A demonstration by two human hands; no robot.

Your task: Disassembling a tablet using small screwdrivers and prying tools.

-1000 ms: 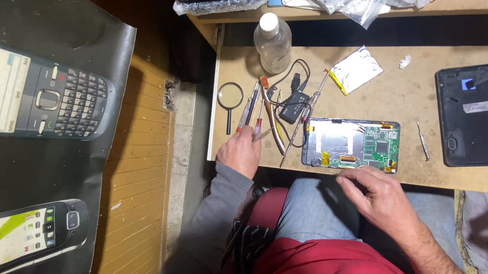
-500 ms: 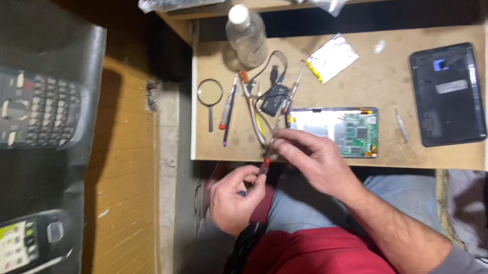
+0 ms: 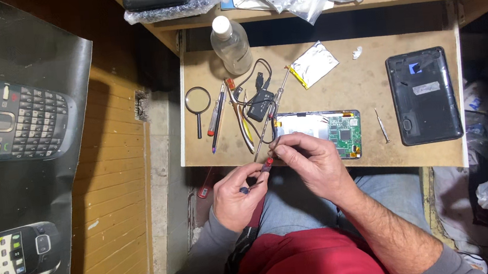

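Observation:
My left hand (image 3: 239,194) and my right hand (image 3: 313,161) meet at the front edge of a small wooden work board (image 3: 370,86). Between them they hold a small screwdriver (image 3: 261,174) with a red collar, the left hand at its dark end, the right fingers pinching it near the red part. Just behind my right hand lies an opened tablet (image 3: 327,129) with its green circuit board and silver battery showing.
On the board lie a magnifying glass (image 3: 197,103), pens and tweezers (image 3: 243,119), a black charger with cable (image 3: 260,102), a clear bottle (image 3: 230,44), a silver pouch (image 3: 313,63), a loose screwdriver (image 3: 381,125) and a black tablet back cover (image 3: 423,96). Plastic bags crowd the shelf behind.
My left hand left the tools on the board and came back to the front edge. My right hand moved left to meet it, and both now hold the small screwdriver.

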